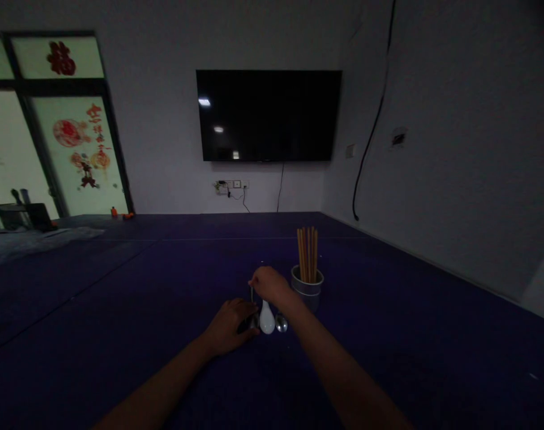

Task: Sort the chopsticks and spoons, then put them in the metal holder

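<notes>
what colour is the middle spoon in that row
White. The middle spoon shows in the head view, the only one here.

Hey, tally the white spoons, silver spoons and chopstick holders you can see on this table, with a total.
White spoon: 1
Silver spoons: 2, one partly hidden by the left hand
Grey chopstick holder: 1
Total: 4, leaving out the chopsticks, too bunched to count
</notes>
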Demonstrator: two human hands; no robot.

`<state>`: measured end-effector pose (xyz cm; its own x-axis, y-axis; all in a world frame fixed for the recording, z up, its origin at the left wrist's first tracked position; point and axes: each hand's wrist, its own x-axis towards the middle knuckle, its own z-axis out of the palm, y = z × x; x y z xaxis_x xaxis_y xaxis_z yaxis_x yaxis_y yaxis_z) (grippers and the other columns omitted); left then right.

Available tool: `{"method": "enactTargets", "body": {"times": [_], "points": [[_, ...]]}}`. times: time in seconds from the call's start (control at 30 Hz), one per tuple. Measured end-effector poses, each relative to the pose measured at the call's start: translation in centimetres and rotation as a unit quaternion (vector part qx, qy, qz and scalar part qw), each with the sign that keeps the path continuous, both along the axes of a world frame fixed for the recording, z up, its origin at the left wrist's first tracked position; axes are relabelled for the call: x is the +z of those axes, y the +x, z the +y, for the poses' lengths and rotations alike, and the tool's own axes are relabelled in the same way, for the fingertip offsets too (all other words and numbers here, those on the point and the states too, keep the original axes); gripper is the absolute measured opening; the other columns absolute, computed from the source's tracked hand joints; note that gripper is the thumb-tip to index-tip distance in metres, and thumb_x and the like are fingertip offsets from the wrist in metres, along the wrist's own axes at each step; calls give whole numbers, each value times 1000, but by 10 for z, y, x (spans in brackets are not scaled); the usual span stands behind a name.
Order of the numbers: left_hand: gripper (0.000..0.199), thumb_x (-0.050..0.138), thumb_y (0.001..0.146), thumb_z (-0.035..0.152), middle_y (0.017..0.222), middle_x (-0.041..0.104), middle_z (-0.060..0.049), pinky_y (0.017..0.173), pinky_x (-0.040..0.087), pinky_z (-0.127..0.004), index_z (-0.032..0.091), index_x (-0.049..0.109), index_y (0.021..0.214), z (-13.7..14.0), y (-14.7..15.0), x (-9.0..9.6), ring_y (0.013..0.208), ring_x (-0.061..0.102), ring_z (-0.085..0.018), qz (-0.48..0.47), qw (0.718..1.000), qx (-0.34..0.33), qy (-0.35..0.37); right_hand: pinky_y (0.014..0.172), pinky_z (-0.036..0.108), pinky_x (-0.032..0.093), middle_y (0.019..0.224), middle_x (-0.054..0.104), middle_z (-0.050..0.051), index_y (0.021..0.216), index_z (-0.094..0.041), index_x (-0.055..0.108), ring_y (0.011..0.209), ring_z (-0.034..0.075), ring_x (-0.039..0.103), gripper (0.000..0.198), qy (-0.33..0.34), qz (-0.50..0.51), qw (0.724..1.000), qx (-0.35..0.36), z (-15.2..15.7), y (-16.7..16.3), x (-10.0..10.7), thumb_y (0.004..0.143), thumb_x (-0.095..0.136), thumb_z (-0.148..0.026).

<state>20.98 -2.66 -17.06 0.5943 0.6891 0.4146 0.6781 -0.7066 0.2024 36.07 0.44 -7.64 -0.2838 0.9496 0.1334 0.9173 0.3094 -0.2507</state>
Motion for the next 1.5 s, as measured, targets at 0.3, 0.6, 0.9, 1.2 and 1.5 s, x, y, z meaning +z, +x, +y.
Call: {"method": "enactTargets", "body": {"times": [0.3,0.6,0.9,1.2,1.5], "points": [[40,55,79,45,109,61,-9,84,40,-35,20,55,111,-3,0,0,99,53,-22,-18,1000,17,-3,70,26,45,98,69,15,94,-15,71,94,24,65,23,-25,-13,1000,-8,4,-13,-37,85,50,-22],[45,53,79,52,108,61,-10,87,39,-37,20,55,111,-5,1,3,103,51,-22,-45,998,-22,33,70,26,42,97,69,15,91,-13,69,92,23,65,36,-20,42,999,-28,16,-12,-44,88,48,-42],[44,53,79,53,110,61,-11,94,36,-42,21,57,109,-11,2,8,109,50,-25,-28,995,-21,98,62,22,38,82,71,8,76,-16,70,79,16,63,20,-2,108,994,1,22,-14,-47,81,56,-28],[20,46,87,25,102,61,-11,87,45,-35,19,59,100,-7,-3,-8,101,55,-20,-108,946,72,296,57,20,35,75,67,3,77,-15,66,67,11,58,25,58,195,979,14,18,3,3,85,48,-30],[29,37,92,29,67,60,-4,62,43,-26,18,61,80,2,-1,-9,65,55,-13,-71,984,20,164,53,24,37,61,61,3,73,-15,62,55,15,55,24,232,377,896,-41,-6,62,65,77,48,-34]]}}
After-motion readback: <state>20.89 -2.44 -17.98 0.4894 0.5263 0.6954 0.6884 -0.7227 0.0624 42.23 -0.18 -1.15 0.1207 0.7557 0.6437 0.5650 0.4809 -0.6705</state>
